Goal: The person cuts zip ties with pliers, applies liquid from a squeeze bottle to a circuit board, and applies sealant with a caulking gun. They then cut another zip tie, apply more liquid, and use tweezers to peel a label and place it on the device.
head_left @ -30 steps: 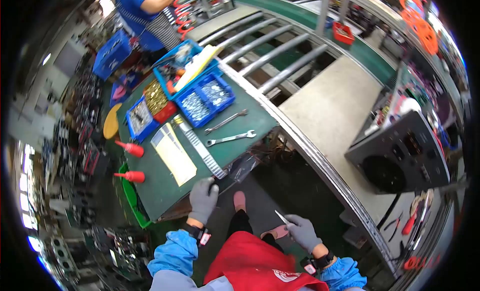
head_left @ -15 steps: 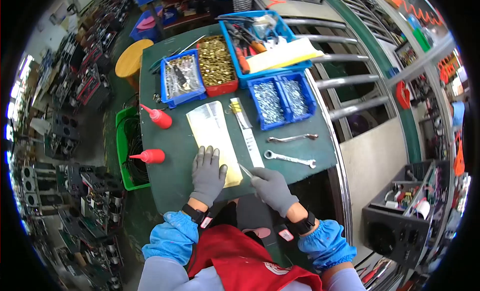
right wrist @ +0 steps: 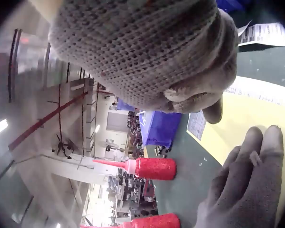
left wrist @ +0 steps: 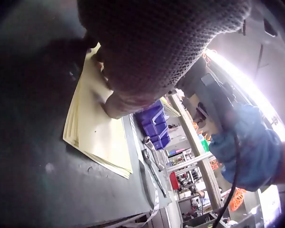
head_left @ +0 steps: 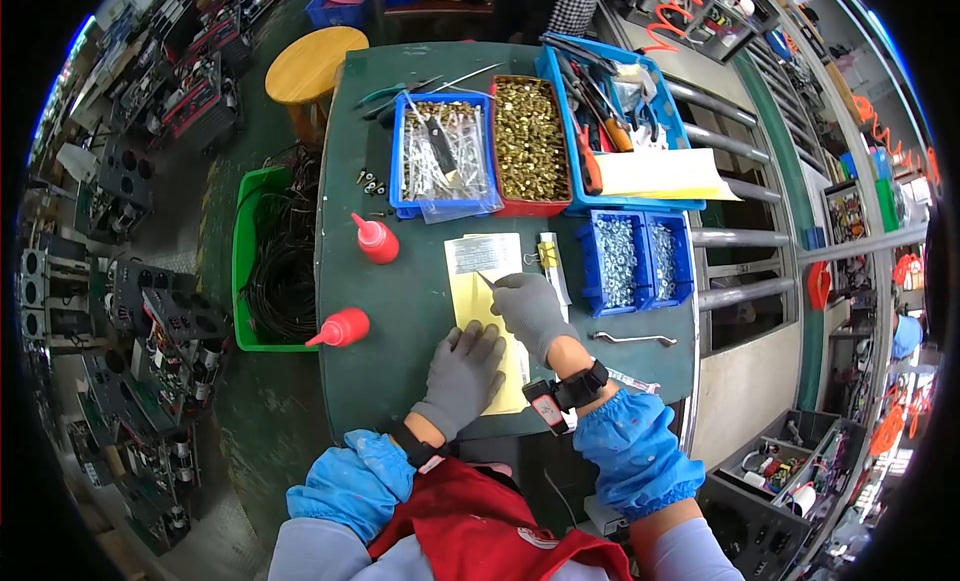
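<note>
In the head view, the grey-gloved left hand (head_left: 461, 376) rests with extended fingers on a stack of yellow printed sheets (head_left: 470, 301). Just above it, the gloved right hand (head_left: 535, 311) pinches a thin pointed tool (head_left: 487, 280), its tip over the printed upper part. The left wrist view has the left hand (left wrist: 152, 52) across the fanned sheets (left wrist: 97, 123). Curled fingers of the right hand (right wrist: 152, 57) hang over the sheets' edge in the right wrist view; the tool is hidden there. A clipped paper strip (head_left: 550, 261) lies right of the stack, partly behind the right arm.
Red bottles (head_left: 376, 240) (head_left: 345, 327) lie left of the sheets. Behind are a blue tray of small parts (head_left: 398, 181), a red bin of brass pieces (head_left: 530, 207), a tool tray (head_left: 553, 76) and a blue divided bin (head_left: 600, 309). A wrench (head_left: 635, 338) sits at right.
The head view has shifted over the table. Both hands came from beside it onto the sheets; the right hand with its tool moved farther up, over the print. The left hand stays on the lower part.
</note>
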The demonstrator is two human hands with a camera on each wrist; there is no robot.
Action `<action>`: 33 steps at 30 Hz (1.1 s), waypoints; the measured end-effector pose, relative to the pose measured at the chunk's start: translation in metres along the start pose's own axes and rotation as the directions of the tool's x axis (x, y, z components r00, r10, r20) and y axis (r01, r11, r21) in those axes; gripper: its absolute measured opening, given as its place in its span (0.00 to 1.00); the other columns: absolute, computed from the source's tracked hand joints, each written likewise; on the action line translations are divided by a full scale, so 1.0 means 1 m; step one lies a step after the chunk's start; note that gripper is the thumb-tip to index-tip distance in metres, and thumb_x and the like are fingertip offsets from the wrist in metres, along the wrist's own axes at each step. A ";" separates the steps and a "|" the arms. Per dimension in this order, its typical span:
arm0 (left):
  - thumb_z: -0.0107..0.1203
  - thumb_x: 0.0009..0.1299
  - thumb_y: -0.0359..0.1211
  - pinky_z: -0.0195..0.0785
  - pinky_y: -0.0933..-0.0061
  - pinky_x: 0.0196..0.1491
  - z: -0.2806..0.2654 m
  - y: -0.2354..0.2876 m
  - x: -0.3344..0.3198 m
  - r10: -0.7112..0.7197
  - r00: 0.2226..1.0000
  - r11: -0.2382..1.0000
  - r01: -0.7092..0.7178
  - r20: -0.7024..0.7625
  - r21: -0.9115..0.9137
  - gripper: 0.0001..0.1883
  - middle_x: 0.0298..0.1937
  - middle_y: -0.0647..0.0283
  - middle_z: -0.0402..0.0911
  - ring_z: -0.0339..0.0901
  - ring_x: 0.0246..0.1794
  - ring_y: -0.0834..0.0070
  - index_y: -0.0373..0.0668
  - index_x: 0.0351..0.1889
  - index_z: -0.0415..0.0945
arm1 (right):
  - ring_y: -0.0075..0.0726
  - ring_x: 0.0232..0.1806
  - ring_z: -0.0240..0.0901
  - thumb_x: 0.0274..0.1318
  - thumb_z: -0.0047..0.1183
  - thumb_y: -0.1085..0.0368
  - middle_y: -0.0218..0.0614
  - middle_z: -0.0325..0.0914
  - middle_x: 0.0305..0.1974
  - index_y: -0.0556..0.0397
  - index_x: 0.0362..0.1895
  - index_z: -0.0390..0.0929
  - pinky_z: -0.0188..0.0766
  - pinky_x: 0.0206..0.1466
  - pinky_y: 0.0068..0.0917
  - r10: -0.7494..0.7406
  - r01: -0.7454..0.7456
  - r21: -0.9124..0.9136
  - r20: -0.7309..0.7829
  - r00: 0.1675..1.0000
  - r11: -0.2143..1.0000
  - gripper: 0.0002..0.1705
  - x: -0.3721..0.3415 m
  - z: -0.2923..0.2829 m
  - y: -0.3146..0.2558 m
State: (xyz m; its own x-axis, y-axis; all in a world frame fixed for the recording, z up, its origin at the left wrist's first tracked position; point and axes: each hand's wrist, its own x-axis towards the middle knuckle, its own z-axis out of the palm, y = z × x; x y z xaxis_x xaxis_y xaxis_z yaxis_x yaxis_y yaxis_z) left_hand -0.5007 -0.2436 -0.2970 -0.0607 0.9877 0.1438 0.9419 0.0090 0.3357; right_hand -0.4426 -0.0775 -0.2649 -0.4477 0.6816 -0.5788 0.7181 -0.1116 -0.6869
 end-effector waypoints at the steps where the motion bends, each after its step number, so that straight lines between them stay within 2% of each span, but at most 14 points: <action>1: 0.59 0.64 0.43 0.61 0.51 0.65 0.000 0.000 0.000 -0.011 1.000 1.000 0.011 0.007 -0.009 0.27 0.63 0.55 0.75 0.69 0.66 0.55 0.40 0.60 0.76 | 0.47 0.37 0.81 0.56 0.48 0.62 0.52 0.83 0.36 0.59 0.47 0.84 0.75 0.43 0.37 -0.061 0.058 -0.061 -0.052 0.997 0.996 0.20 0.001 0.006 0.002; 3: 0.59 0.65 0.43 0.60 0.51 0.67 -0.002 0.000 0.000 -0.028 0.999 0.999 0.028 0.024 -0.024 0.27 0.64 0.54 0.74 0.68 0.67 0.55 0.40 0.60 0.76 | 0.30 0.29 0.77 0.57 0.50 0.63 0.40 0.84 0.32 0.58 0.49 0.84 0.73 0.34 0.29 -0.191 0.163 -0.183 -0.146 0.971 0.969 0.19 -0.001 0.016 0.004; 7: 0.57 0.66 0.43 0.58 0.52 0.69 0.001 0.000 -0.007 -0.072 0.997 0.997 0.072 -0.006 -0.040 0.26 0.65 0.54 0.73 0.66 0.69 0.56 0.41 0.60 0.75 | 0.42 0.38 0.82 0.60 0.50 0.61 0.46 0.84 0.36 0.58 0.52 0.81 0.75 0.45 0.35 -0.111 0.119 0.200 -0.051 0.993 0.973 0.20 -0.010 0.014 0.006; 9: 0.56 0.67 0.42 0.57 0.52 0.70 0.001 -0.001 -0.018 -0.111 0.994 0.993 0.110 -0.017 -0.049 0.26 0.65 0.54 0.73 0.65 0.69 0.57 0.42 0.61 0.75 | 0.20 0.24 0.69 0.60 0.53 0.65 0.35 0.81 0.33 0.62 0.51 0.80 0.66 0.26 0.22 -0.036 -0.009 0.502 0.080 0.996 0.865 0.18 -0.030 0.002 -0.009; 11: 0.55 0.67 0.42 0.57 0.53 0.69 -0.005 -0.005 -0.032 -0.132 0.991 0.991 0.131 -0.035 -0.004 0.25 0.65 0.55 0.72 0.65 0.68 0.59 0.42 0.60 0.74 | 0.15 0.19 0.61 0.61 0.52 0.66 0.33 0.79 0.31 0.62 0.52 0.79 0.56 0.20 0.17 -0.123 -0.030 0.657 0.186 0.975 0.753 0.17 -0.051 -0.015 -0.023; 14: 0.56 0.66 0.41 0.57 0.53 0.70 -0.017 -0.010 -0.055 -0.133 0.991 0.990 0.133 -0.003 0.051 0.25 0.65 0.55 0.72 0.65 0.68 0.59 0.43 0.60 0.74 | 0.14 0.18 0.58 0.63 0.51 0.67 0.32 0.78 0.29 0.64 0.53 0.76 0.52 0.18 0.15 -0.210 0.023 0.767 0.147 0.967 0.642 0.17 -0.081 -0.040 -0.048; 18: 0.56 0.65 0.40 0.58 0.52 0.68 -0.039 -0.018 -0.080 -0.154 0.987 0.983 0.147 0.054 0.108 0.24 0.63 0.55 0.73 0.66 0.67 0.58 0.43 0.59 0.74 | 0.14 0.17 0.58 0.64 0.50 0.67 0.33 0.79 0.30 0.65 0.53 0.76 0.53 0.19 0.17 -0.259 0.173 0.756 -0.005 0.966 0.631 0.18 -0.123 -0.076 -0.059; 23: 0.56 0.63 0.38 0.59 0.49 0.65 -0.055 -0.024 -0.098 -0.170 0.977 0.979 0.152 0.128 0.137 0.24 0.61 0.54 0.74 0.67 0.65 0.56 0.42 0.57 0.75 | 0.13 0.22 0.62 0.64 0.51 0.67 0.30 0.79 0.32 0.62 0.53 0.78 0.58 0.25 0.16 -0.242 0.247 0.607 -0.091 0.966 0.756 0.17 -0.159 -0.078 -0.002; 25: 0.58 0.65 0.34 0.69 0.57 0.54 -0.063 -0.011 -0.082 -0.174 0.985 0.980 0.173 -0.004 -0.097 0.18 0.50 0.55 0.79 0.75 0.54 0.58 0.39 0.52 0.79 | 0.13 0.25 0.63 0.63 0.51 0.68 0.28 0.79 0.33 0.61 0.53 0.79 0.62 0.28 0.16 -0.199 0.251 0.559 -0.153 0.968 0.790 0.16 -0.181 -0.070 0.020; 27: 0.58 0.67 0.32 0.72 0.64 0.48 -0.081 0.019 -0.053 -0.243 0.970 0.861 0.215 -0.003 -0.460 0.15 0.44 0.56 0.81 0.79 0.47 0.61 0.37 0.50 0.80 | 0.15 0.27 0.65 0.64 0.52 0.67 0.27 0.79 0.34 0.61 0.54 0.78 0.64 0.31 0.18 -0.262 0.334 0.530 -0.209 0.942 0.779 0.17 -0.199 -0.065 0.056; 29: 0.56 0.71 0.34 0.72 0.72 0.44 -0.100 0.052 -0.017 -0.321 0.898 0.388 0.416 0.303 -0.822 0.16 0.42 0.63 0.82 0.79 0.44 0.74 0.32 0.51 0.80 | 0.15 0.27 0.66 0.64 0.52 0.67 0.27 0.78 0.34 0.61 0.54 0.78 0.65 0.31 0.18 -0.157 0.281 0.553 -0.262 0.952 0.785 0.17 -0.236 -0.072 0.064; 31: 0.56 0.71 0.38 0.71 0.72 0.47 -0.115 0.096 0.016 -0.225 0.881 0.103 0.447 0.417 -0.889 0.19 0.43 0.63 0.82 0.78 0.43 0.75 0.30 0.50 0.79 | 0.19 0.32 0.72 0.64 0.53 0.67 0.30 0.81 0.35 0.61 0.55 0.78 0.70 0.36 0.20 -0.152 0.328 0.544 -0.343 0.927 0.773 0.17 -0.267 -0.078 0.090; 32: 0.56 0.70 0.42 0.70 0.72 0.51 -0.109 0.111 0.024 -0.110 0.893 0.059 0.444 0.437 -0.894 0.23 0.44 0.60 0.82 0.78 0.45 0.74 0.29 0.52 0.78 | 0.20 0.33 0.74 0.64 0.53 0.67 0.32 0.81 0.36 0.61 0.55 0.78 0.71 0.38 0.21 -0.157 0.365 0.515 -0.403 0.902 0.775 0.18 -0.281 -0.078 0.107; 33: 0.57 0.69 0.44 0.69 0.71 0.53 -0.111 0.131 0.032 -0.049 0.852 0.128 0.524 0.522 -0.842 0.25 0.47 0.57 0.82 0.79 0.48 0.73 0.30 0.54 0.77 | 0.22 0.35 0.76 0.64 0.53 0.67 0.33 0.82 0.37 0.60 0.55 0.78 0.72 0.40 0.21 -0.159 0.398 0.484 -0.462 0.873 0.780 0.18 -0.298 -0.080 0.123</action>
State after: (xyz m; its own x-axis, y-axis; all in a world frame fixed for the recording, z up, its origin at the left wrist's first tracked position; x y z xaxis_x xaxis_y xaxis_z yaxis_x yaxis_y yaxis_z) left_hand -0.4163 -0.2279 -0.1447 0.0744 0.9220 -0.3799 -0.1895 0.3871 0.9023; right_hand -0.1782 -0.2367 -0.1418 -0.2589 0.9464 -0.1931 0.1240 -0.1657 -0.9783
